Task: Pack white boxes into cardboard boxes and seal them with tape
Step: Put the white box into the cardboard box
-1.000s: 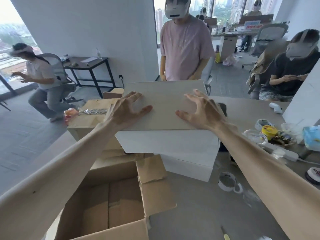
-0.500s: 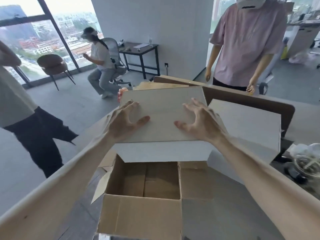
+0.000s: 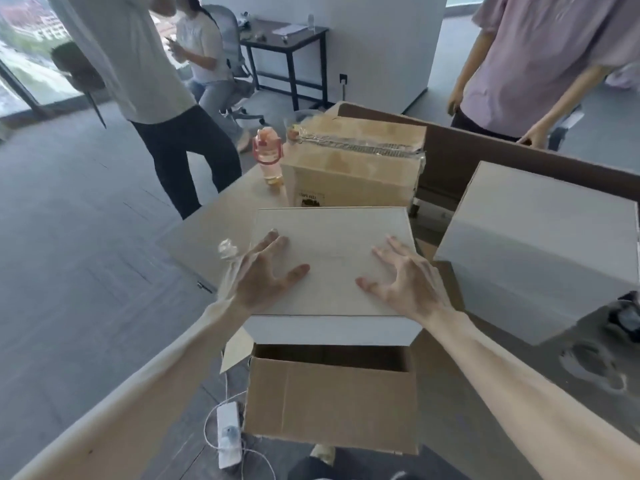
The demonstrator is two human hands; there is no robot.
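**A:** Both hands are on top of the white box [image 3: 332, 258]. The left hand [image 3: 266, 271] is at its left side and the right hand [image 3: 405, 282] at its right.

**B:** The fingers are apart on both. The left ones lie flat, the right ones are arched with the tips on the lid, and neither hand is curled round anything.

**A:** The box sits square over the mouth of the open cardboard box [image 3: 332, 403], with its front face showing above the carton's near wall. So this looks like the packing step, halfway in.

**B:** What the carton stands on is hidden, but it's just off the table [image 3: 207, 233], at the near left edge.

**A:** Next he'll likely need an even push straight down. It looks a snug fit, so a tilt could jam a corner.

**B:** The side flap [image 3: 235, 351] sticks out to the left and should stay clear.

**A:** More white boxes [image 3: 533, 251] wait by the table's right edge. A taped carton [image 3: 353, 168] sits at the far left corner, with a pink bottle [image 3: 268, 157] just beside it.
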